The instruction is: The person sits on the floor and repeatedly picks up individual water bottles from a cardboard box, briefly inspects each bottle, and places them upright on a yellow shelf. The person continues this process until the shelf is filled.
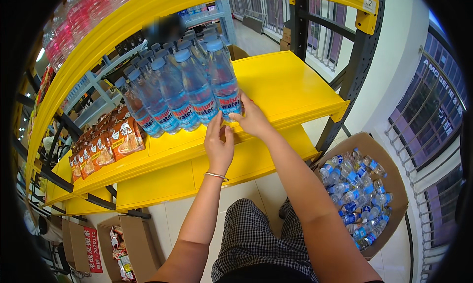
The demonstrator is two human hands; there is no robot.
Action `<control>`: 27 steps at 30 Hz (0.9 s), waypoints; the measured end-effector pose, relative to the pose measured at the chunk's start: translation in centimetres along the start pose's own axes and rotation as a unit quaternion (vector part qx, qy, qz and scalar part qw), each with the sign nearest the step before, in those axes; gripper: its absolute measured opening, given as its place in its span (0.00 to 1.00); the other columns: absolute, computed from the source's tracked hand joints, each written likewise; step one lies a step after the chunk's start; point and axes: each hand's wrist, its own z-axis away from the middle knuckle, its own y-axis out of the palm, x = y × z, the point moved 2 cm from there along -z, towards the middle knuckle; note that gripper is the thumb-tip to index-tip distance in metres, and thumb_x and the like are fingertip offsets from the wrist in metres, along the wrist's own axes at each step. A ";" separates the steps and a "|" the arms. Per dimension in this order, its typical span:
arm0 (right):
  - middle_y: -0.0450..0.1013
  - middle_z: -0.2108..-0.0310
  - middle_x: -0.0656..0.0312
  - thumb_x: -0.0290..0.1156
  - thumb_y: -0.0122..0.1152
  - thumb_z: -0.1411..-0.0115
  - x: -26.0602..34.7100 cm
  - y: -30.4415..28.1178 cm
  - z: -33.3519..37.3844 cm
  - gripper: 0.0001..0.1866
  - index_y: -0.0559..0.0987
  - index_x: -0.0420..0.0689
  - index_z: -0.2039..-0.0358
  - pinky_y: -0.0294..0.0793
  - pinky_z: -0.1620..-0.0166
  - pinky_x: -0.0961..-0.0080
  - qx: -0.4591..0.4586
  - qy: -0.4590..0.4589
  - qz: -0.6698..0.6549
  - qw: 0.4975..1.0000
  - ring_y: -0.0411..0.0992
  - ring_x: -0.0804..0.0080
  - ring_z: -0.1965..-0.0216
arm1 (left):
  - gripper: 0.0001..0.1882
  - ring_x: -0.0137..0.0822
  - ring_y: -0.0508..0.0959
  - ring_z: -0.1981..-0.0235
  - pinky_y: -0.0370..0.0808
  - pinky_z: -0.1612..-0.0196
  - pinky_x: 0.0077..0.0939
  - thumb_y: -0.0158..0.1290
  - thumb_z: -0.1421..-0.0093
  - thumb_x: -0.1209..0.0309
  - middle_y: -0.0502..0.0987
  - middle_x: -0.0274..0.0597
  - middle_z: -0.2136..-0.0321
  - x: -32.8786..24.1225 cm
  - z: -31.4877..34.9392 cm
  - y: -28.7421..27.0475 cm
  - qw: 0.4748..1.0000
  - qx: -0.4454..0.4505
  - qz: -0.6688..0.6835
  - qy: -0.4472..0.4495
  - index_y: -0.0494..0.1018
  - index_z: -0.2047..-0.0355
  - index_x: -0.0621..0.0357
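Note:
Several clear water bottles (189,83) with blue caps and blue labels stand upright in close rows on the yellow shelf (281,86). My right hand (251,118) is at the low part of the front right bottle (222,73), its thumb across the front and its fingers along the right side. My left hand (219,144) is just left of it at the shelf edge, fingers stretched up toward the bottle bases. Nothing shows in the left hand, and its fingertips are at or very near the bottles.
Orange-brown noodle packets (108,140) stand left of the bottles. A carton of loose bottles (399,184) is on the floor at right, and a carton with packets (140,238) at lower left. The upper yellow beam (197,6) and black post (345,91) frame the shelf.

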 end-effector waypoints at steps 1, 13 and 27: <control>0.65 0.48 0.43 0.28 0.63 0.49 0.2 0.0 0.1 0.41 0.53 0.44 0.37 0.64 0.45 0.63 0.004 0.004 0.003 1.000 0.64 0.47 0.46 | 0.23 0.40 0.74 0.51 0.73 0.51 0.28 0.48 0.42 0.81 0.70 0.49 0.52 -0.1 0.0 0.0 1.000 0.001 -0.002 -0.001 0.64 0.45 0.62; 0.61 0.43 0.43 0.41 0.65 0.51 -0.4 -0.1 0.1 0.48 0.48 0.45 0.35 0.60 0.41 0.63 0.015 -0.001 0.004 1.000 0.60 0.47 0.42 | 0.22 0.41 0.74 0.50 0.73 0.51 0.28 0.47 0.42 0.81 0.68 0.49 0.51 -0.5 0.1 0.0 1.000 0.000 -0.006 0.004 0.64 0.46 0.62; 0.62 0.45 0.41 0.43 0.66 0.52 -0.4 0.2 0.5 0.49 0.50 0.42 0.36 0.61 0.42 0.63 0.002 -0.016 0.031 0.999 0.60 0.46 0.43 | 0.21 0.40 0.73 0.49 0.73 0.51 0.28 0.47 0.42 0.82 0.67 0.47 0.50 -0.4 0.4 -0.1 1.000 -0.003 0.012 -0.006 0.64 0.46 0.63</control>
